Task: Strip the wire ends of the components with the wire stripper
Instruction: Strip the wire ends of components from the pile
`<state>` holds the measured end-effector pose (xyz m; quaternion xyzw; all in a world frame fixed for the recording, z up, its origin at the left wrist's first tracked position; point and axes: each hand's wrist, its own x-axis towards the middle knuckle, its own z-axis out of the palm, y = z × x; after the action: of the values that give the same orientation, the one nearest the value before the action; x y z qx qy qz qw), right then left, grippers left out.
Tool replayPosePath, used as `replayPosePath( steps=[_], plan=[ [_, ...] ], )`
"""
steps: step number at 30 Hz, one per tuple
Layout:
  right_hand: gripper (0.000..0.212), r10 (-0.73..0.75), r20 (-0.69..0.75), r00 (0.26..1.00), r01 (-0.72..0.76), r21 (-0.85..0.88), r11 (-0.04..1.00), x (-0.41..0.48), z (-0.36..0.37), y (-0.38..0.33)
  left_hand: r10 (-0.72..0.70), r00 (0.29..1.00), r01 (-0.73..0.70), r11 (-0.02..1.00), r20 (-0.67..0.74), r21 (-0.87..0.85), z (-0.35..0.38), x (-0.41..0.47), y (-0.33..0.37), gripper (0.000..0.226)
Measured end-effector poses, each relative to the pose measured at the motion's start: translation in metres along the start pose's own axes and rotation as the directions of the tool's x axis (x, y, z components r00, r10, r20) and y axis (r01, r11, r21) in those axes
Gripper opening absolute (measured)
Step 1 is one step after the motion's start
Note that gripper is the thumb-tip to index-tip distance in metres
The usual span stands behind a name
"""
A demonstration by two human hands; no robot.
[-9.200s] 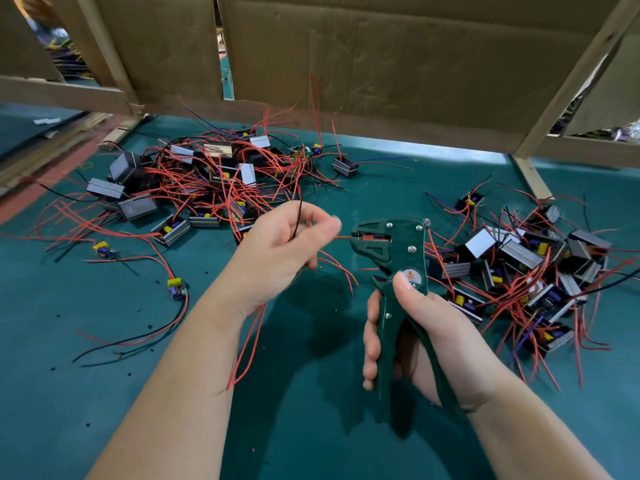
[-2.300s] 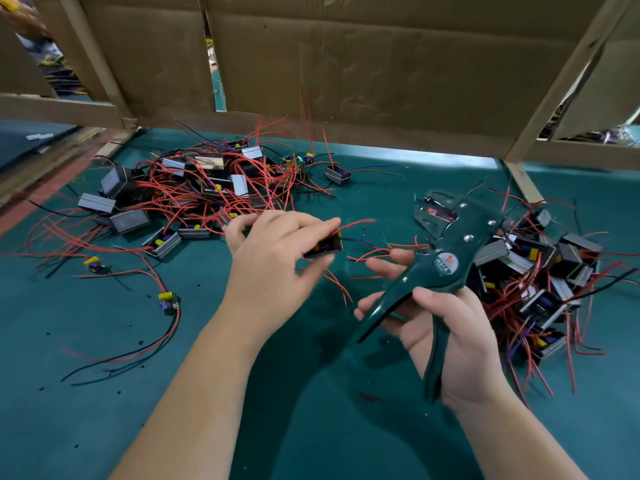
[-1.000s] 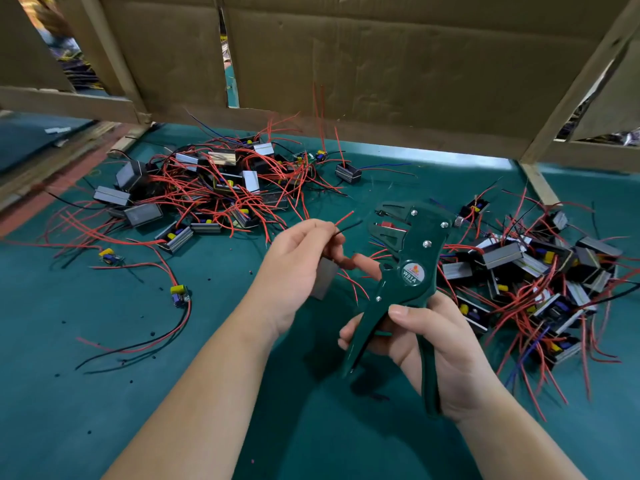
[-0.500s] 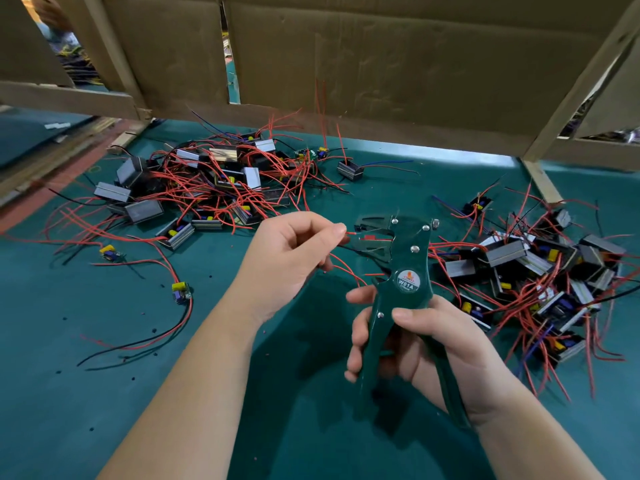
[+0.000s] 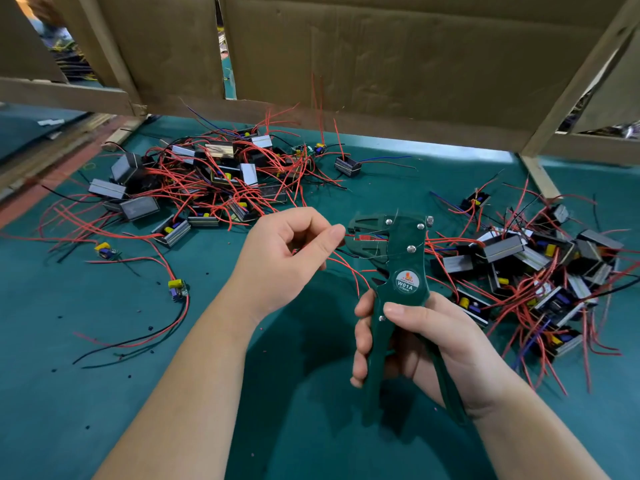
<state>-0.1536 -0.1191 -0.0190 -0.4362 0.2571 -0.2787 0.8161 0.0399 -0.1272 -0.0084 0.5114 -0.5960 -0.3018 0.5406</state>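
- The left hand (image 5: 287,258) pinches a red wire (image 5: 346,266) between thumb and forefinger, over the middle of the desk (image 5: 104,393)
- The wire's end sits at the mouth of the wire stripper (image 5: 398,271); whether the tool bites it, I cannot tell
- The right hand (image 5: 426,344) curls round both green handles, head of the tool upward
- One heap of components (image 5: 214,178) lies toward the far left corner, a second heap (image 5: 519,258) by the right edge
- A cardboard wall (image 5: 381,64) stands along the far edge
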Motion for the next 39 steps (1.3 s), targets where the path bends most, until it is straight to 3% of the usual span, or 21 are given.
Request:
replayPosePath(
  steps=[9,19,24,28,31,36,39],
  plan=[
    [0.025,0.023,-0.016,1.0,-0.024,-0.032,0.999,-0.001,-0.001,0.001,0.018,1.0,-0.02,0.996,0.021,0.09,-0.004,0.0,-0.001,0.024],
    [0.041,0.038,0.014,0.999,-0.038,0.007,0.999,0.001,-0.002,0.002,0.025,0.999,-0.028,0.995,0.031,0.096,-0.006,0.0,-0.002,0.023],
    [0.042,0.029,-0.089,0.996,-0.026,0.031,0.999,0.003,0.011,0.008,0.023,0.999,-0.027,0.993,0.028,0.119,-0.005,0.001,-0.002,0.024],
    [0.049,-0.006,-0.323,0.946,0.004,-0.007,1.0,0.009,0.018,0.011,-0.124,0.985,0.118,0.991,0.123,0.055,-0.006,0.002,-0.006,0.031],
    [0.042,-0.005,-0.279,0.96,0.014,0.031,0.999,0.009,0.014,0.006,-0.141,0.977,0.121,0.984,0.157,0.127,-0.003,0.002,-0.009,0.025],
    [0.031,-0.017,-0.234,0.972,0.055,0.156,0.986,0.006,0.0,-0.004,-0.084,0.996,0.08,0.993,0.04,0.089,-0.01,0.005,-0.008,0.024],
    [0.035,0.019,-0.235,0.972,0.027,0.19,0.981,0.005,-0.004,-0.006,-0.071,0.997,0.071,0.997,-0.026,-0.012,-0.011,0.006,-0.005,0.032]
  ],
)
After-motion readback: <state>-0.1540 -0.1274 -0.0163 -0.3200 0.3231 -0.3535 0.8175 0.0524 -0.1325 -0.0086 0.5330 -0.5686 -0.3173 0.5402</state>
